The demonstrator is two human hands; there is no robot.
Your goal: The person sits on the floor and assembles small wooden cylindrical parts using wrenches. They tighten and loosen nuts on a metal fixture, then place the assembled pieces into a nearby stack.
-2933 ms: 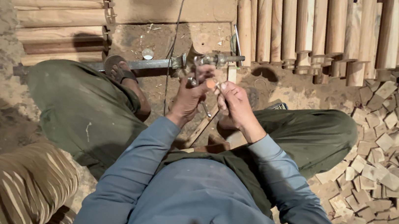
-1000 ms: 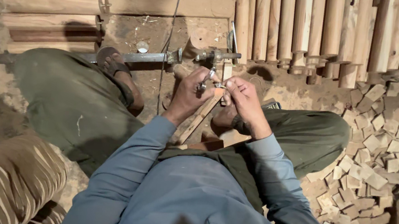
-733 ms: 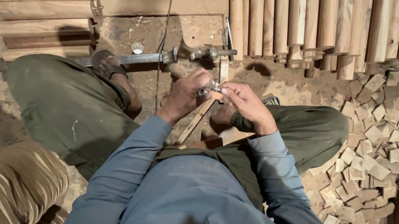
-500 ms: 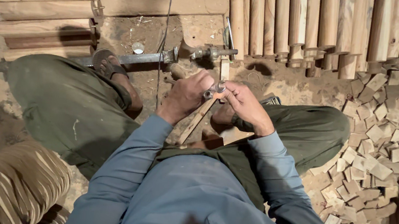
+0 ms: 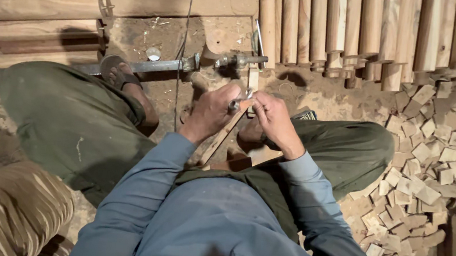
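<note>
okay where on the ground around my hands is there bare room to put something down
Bare dirt lies ahead of the left hand, between the metal bar, the plank stack and the row of wooden dowels; only a small cap and a cord cross it. Right of the right hand, wood blocks crowd the ground.

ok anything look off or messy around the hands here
Nothing looks damaged. The wooden blocks lie in a loose scatter, unlike the neatly rowed round posts. Both hands, left hand and right hand, meet on a small metal piece.
</note>
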